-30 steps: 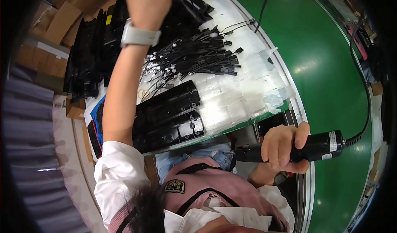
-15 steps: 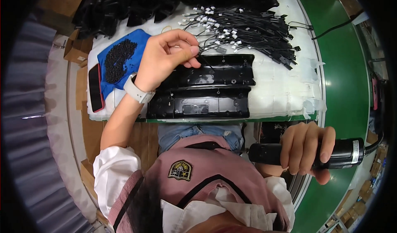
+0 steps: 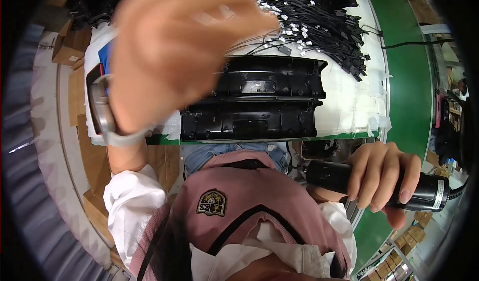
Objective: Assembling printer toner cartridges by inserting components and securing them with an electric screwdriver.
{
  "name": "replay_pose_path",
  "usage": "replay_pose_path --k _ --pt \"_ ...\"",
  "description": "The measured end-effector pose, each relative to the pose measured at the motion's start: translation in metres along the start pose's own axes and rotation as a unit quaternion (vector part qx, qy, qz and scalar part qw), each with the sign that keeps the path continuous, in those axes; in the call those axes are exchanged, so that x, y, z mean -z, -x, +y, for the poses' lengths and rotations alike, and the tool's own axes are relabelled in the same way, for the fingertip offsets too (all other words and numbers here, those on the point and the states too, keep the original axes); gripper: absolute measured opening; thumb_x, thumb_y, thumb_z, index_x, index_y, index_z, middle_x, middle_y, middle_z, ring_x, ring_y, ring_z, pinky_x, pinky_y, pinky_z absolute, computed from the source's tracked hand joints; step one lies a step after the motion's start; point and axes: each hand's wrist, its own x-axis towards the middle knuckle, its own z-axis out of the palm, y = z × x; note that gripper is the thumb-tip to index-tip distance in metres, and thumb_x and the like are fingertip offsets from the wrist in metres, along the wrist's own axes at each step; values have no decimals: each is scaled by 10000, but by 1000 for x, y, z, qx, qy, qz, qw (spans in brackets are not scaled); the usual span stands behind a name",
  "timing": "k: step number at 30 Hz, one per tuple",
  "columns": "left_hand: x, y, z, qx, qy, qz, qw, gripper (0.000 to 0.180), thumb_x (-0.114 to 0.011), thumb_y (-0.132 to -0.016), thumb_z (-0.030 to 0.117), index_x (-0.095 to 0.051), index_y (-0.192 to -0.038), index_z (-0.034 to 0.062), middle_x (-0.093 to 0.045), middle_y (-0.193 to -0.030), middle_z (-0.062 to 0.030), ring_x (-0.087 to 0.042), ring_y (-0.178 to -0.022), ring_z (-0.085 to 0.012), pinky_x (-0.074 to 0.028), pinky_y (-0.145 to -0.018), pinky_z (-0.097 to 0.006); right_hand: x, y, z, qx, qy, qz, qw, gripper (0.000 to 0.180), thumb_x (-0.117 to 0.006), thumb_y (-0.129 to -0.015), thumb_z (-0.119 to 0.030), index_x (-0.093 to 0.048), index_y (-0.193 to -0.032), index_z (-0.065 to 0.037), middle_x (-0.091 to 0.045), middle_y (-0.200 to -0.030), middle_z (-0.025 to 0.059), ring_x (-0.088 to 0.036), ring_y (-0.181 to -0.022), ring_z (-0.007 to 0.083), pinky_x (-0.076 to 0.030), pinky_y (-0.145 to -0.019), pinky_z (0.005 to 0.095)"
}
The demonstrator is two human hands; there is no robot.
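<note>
My left hand [image 3: 174,56], with a pale watch strap on its wrist, is raised close to the camera and smeared by motion. Its fingers are bent, but whether anything is between them cannot be made out. Behind and below it lie two long black plastic housings [image 3: 252,119], one in front of the other, hollow sides up. Off the table's right front, my right hand [image 3: 381,179] is wrapped round a black corded electric screwdriver [image 3: 327,176]. A heap of black cables with white connectors [image 3: 324,36] lies beyond the housings.
Black plastic parts [image 3: 92,4] are piled at the back left. A red-edged phone [image 3: 94,101] and a blue cloth [image 3: 104,56], mostly hidden by my left hand, lie at the left. Cardboard boxes [image 3: 72,44] stand beyond. A green surface [image 3: 409,91] runs along the right.
My left hand has risen from above the rear housing toward the camera, where it had been pinching a thin black cable. The right hand keeps its grip on the screwdriver; the view has shifted slightly.
</note>
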Motion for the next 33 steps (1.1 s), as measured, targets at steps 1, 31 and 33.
replay_pose_path --k 1,31,33 --pt "-14 3 -12 -79 121 -53 988 293 -639 -608 -20 -712 -885 41 -633 -786 -43 -520 -641 -191 -396 -514 -292 -1 -1 1 6 6 3 1000 424 -792 -792 -174 -475 -1051 -62 -623 -722 98 -596 -505 197 -508 -489 322" --pt "-91 71 27 210 225 -169 936 35 -573 -766 70 -554 -748 47 -487 -718 -101 -547 -707 -301 -433 -606 -393 25 -46 69 -26 306 -10 952 452 -750 -816 -397 -465 -1055 -141 -599 -673 -10 -547 -457 103 -481 -454 265" --pt "-92 72 27 213 227 -168 935 45 -563 -765 76 -546 -742 42 -472 -714 -104 -541 -706 -306 -428 -604 -395 25 -46 72 -25 309 -10 951 447 -754 -815 -389 -464 -1046 -140 -599 -673 -8 -550 -461 108 -482 -454 267"
